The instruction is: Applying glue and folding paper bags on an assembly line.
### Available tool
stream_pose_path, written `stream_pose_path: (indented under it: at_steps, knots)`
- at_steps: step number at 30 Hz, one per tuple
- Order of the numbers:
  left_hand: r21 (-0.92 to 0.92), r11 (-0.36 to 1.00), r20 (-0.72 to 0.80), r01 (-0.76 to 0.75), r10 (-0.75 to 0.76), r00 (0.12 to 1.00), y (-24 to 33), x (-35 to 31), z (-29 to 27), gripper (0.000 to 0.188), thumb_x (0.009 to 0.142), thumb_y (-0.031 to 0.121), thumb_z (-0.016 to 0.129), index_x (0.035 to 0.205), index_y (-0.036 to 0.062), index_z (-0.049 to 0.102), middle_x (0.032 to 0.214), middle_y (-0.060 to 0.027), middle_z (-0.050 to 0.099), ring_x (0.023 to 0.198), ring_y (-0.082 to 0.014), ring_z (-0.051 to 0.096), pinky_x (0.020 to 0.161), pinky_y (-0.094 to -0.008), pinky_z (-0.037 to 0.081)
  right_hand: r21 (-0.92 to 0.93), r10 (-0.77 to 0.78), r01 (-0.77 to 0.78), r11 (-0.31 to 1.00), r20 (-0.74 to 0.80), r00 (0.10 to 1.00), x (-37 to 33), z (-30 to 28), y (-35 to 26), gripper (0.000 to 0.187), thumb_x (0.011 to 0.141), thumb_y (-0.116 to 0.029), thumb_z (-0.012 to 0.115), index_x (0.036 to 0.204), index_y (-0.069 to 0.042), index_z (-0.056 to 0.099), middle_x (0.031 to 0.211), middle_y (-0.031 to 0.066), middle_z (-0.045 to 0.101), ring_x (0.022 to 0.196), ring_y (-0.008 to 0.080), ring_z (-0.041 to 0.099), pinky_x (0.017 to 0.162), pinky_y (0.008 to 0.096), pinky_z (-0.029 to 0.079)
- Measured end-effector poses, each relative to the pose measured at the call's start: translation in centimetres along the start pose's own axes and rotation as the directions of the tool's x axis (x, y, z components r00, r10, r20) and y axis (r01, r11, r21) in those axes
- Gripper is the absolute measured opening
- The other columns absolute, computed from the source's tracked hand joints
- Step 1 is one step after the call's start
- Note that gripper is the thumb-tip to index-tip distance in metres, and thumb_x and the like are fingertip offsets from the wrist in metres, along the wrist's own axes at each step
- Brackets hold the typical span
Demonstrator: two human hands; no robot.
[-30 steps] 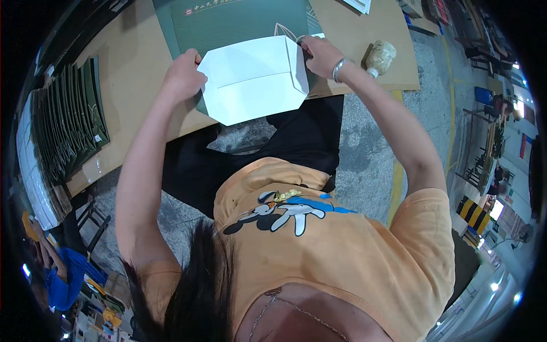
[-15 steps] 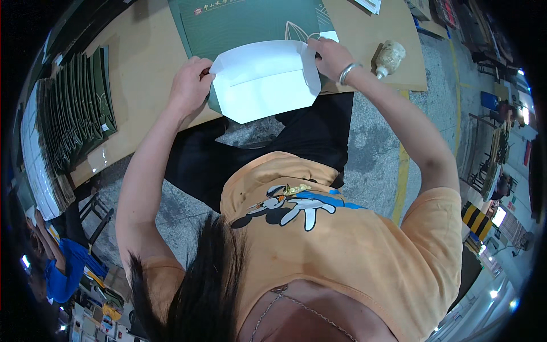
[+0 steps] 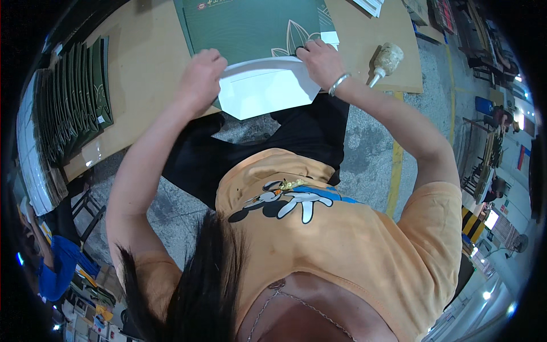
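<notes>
A green paper bag lies on the table, its white bottom end facing me at the table's near edge. My left hand is closed on the left end of the white flap's folded edge. At the right end of that same edge, my right hand pinches the paper with bent fingers. Between the hands the far flap is bent over toward me, and the near flap hangs past the table edge above my lap. The fingertips are partly hidden behind the paper.
A glue bottle with a white nozzle lies on the table to the right. On the left stands a row of folded green bags beside a stack of white sheets. A person in blue is at the lower left.
Both hands have folded the far flap of the bag's bottom toward me, so less of the white inside shows. My left hand has turned over the edge.
</notes>
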State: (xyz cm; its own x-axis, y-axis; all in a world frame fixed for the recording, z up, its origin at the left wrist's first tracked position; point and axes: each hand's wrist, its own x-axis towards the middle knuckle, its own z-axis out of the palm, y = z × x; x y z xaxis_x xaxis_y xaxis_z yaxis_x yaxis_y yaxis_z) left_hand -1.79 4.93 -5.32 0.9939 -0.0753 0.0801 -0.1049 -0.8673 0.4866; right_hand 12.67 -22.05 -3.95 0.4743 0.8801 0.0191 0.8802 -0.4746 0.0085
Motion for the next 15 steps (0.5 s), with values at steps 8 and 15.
stream_pose_path:
  at_steps: [8, 15]
  knots:
    - [-0.413, 0.865, -0.02, 0.286, -0.323, 0.946, -2.5, -2.4, -0.6, 0.022, 0.077, 0.004, 0.063, 0.099, 0.0018, 0.062, 0.092, -0.0113, 0.058, 0.088, -0.0264, 0.054, 0.08, -0.0338, 0.045, 0.057, 0.181, -0.185, 0.981, 0.062, 0.982, 0.9, -0.3, 0.7, 0.025, 0.076, -0.01, 0.057, 0.1, -0.013, 0.063, 0.095, 0.0115, 0.063, 0.097, 0.0314, 0.059, 0.078, 0.0445, 0.051]
    - [-0.414, 0.774, 0.291, 0.479, -0.386, 0.875, -1.9, -0.5, -2.0, 0.02, 0.076, -0.002, 0.064, 0.096, -0.001, 0.059, 0.081, -0.002, 0.053, 0.074, -0.0111, 0.049, 0.071, -0.0262, 0.044, 0.106, 0.235, -0.266, 0.958, 0.237, 0.943, 1.7, -0.8, 0.9, 0.034, 0.078, -0.006, 0.053, 0.111, -0.006, 0.059, 0.104, 0.0127, 0.061, 0.108, 0.0313, 0.055, 0.088, 0.0422, 0.05]
